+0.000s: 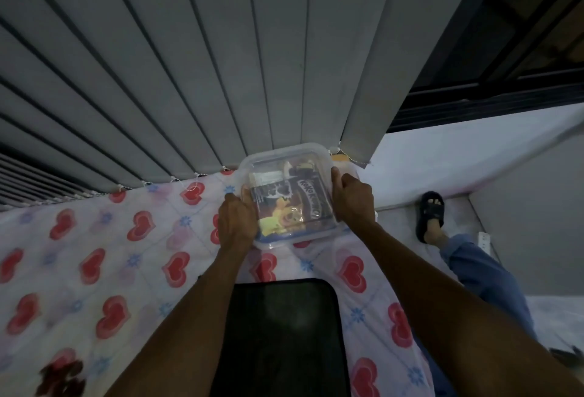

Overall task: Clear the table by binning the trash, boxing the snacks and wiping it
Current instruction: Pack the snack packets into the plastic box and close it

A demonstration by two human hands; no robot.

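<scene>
The clear plastic box [286, 194], lid on and snack packets [284, 207] showing through it, sits at the table's far edge near its right corner, against the grey blinds [189, 64]. Our left hand [237, 222] curls around its left side; our right hand [352, 203] clasps its right side. The heart-print cloth [110, 254] covers the table; a black chair back [281, 333] stands at the near edge.

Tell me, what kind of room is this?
Probably a room in a home: a heart-print tablecloth, vertical window blinds, and a slippered foot on the floor. Both hands hold a clear snack box.
</scene>
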